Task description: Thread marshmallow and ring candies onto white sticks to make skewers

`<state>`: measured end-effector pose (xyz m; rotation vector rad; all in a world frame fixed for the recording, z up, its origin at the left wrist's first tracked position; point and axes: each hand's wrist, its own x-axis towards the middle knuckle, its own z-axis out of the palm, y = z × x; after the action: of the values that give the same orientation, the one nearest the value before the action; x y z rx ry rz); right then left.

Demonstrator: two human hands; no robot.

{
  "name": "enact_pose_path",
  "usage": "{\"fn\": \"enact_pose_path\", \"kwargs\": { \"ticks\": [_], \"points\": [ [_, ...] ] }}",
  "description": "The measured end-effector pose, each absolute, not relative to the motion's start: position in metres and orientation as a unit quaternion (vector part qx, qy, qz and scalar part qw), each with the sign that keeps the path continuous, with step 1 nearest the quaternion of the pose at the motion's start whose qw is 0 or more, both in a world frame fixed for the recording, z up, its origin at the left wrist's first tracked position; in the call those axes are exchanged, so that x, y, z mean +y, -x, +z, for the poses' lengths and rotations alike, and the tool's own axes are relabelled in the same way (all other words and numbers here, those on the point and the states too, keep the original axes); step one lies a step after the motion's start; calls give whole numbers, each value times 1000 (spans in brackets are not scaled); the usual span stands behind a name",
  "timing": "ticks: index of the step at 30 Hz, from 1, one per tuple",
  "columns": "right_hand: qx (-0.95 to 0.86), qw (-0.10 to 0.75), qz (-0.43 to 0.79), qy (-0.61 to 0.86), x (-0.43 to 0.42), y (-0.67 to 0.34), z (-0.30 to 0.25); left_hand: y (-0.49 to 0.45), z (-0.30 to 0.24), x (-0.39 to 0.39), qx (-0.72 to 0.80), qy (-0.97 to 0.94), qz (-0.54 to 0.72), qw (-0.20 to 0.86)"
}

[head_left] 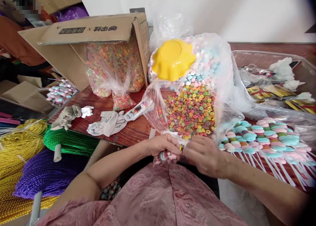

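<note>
Close to my body, at the table's front edge, my left hand [163, 145] is closed around a small clear printed wrapper [164, 156] with pinkish contents. A short yellow strip [182, 147] shows at the wrapper's end, between my two hands. My right hand [206, 156] is closed beside it, fingertips pinched together against that end; what they grip is hidden. Just beyond my hands lies an open plastic bag of colourful ring-shaped candies [191, 110]. To the right, candy skewers [264, 137] in pink, blue and green lie piled with their white sticks toward me.
A yellow scalloped bowl [172, 59] rests upside down on bagged pastel candies [207, 58]. A cardboard box [86, 31] on its side holds more bagged rings. Grey gloves [108, 122] lie left. A plastic bin [271, 54] stands right. Coloured cord bundles [49, 173] are lower left.
</note>
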<state>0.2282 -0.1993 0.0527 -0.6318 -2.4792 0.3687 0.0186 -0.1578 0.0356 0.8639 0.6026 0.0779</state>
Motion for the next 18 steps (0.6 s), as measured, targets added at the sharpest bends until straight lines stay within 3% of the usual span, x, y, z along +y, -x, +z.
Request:
{"fn": "enact_pose_path", "kwargs": {
  "ticks": [3, 14, 18],
  "points": [
    [-957, 263, -14, 125, -209, -225, 59, -15, 37, -156, 254, -402, -54, 878],
    [-971, 190, -41, 141, -212, -209, 55, -14, 34, -140, 175, -514, -103, 833],
    [-960, 167, -83, 207, -220, -204, 47, 0, 57, -123, 191, -679, -83, 704]
  ]
}}
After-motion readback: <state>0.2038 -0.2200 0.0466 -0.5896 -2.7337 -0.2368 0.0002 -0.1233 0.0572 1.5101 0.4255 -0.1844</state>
